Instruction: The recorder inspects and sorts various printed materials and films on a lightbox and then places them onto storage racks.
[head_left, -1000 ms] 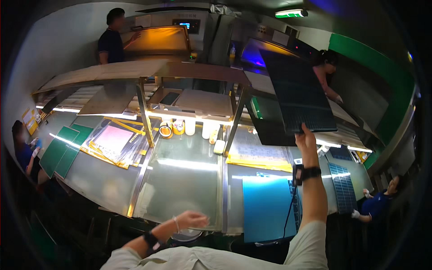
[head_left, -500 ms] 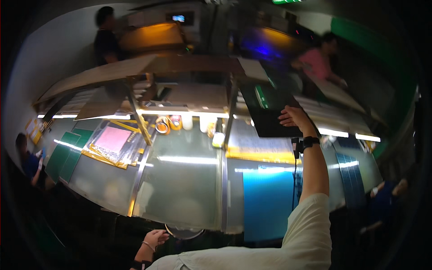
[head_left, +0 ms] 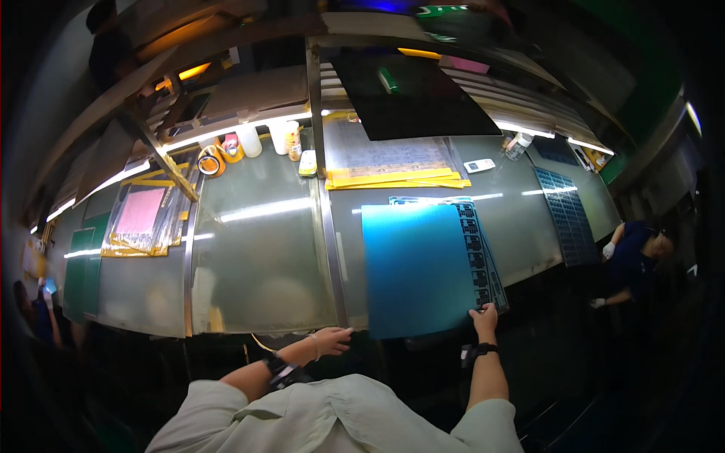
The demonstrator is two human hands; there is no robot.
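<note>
A plain blue sheet [head_left: 415, 264] lies on the glass-topped table in front of me. Along its right side a strip with a dark printed pattern [head_left: 470, 253] shows, and the edges of more patterned panels stick out beneath. My right hand [head_left: 484, 318] is at the near right corner of this stack, thumb and fingers closed on the patterned panel's edge. By the table's front edge, left of the blue sheet's near corner, is my left hand [head_left: 331, 342]. Its fingers stretch toward the sheet, apart from it and with nothing visible in them.
A black board [head_left: 423, 106] rests on the shelf above. Yellow-edged films [head_left: 396, 177], a small white device [head_left: 479, 165], tape rolls [head_left: 211, 161] and bottles [head_left: 248, 141] stand or lie behind. Dark blue panels [head_left: 568, 215] lie rightward, near a co-worker [head_left: 638, 253] in gloves.
My right hand has come down from the black board to the patterned panel's near corner. My left hand has moved right along the table's front edge. The view has turned right.
</note>
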